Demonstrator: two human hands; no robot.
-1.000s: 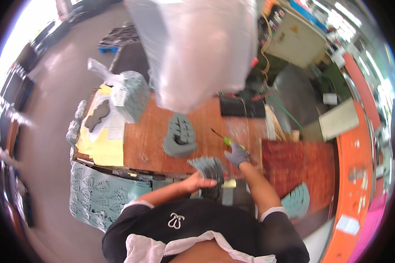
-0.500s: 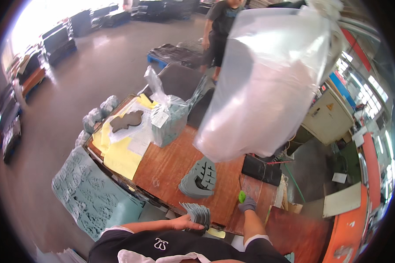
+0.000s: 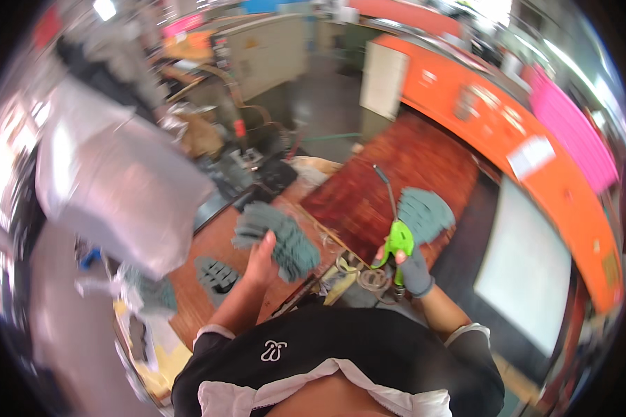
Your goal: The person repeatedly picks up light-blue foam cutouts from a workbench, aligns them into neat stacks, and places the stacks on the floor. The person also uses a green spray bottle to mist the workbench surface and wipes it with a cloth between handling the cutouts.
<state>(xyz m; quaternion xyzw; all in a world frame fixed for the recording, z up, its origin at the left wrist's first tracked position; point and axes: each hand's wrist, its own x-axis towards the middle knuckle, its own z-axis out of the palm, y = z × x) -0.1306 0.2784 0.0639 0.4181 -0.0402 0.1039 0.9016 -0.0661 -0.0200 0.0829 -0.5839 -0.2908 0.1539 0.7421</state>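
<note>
My left hand (image 3: 261, 258) is bare and wrapped round a thick stack of grey-green sole-shaped foam pieces (image 3: 289, 243), fanned out above the table's edge. A grey glove covers part of my right hand (image 3: 416, 272), which grips a bright green air blow gun (image 3: 399, 238) with a long thin nozzle pointing up and away. Just beyond the gun, another fan of grey-green sole pieces (image 3: 428, 214) lies on a dark red board (image 3: 368, 182). A smaller slotted stack (image 3: 217, 278) rests on the brown table (image 3: 188, 299), left of my left hand. Motion blurs the details.
A large filled clear plastic bag (image 3: 122, 181) hangs at the left. The orange machine (image 3: 442, 87) curves along the far right, with a white sheet (image 3: 522, 267) beside it. A coiled hose (image 3: 373, 279) hangs by the table edge below the gun. Beyond stands a beige cabinet (image 3: 268, 52).
The view has swung right toward the orange machine. My left hand has lifted its stack over the table edge. My right hand has brought the green gun up beside the board's stack.
</note>
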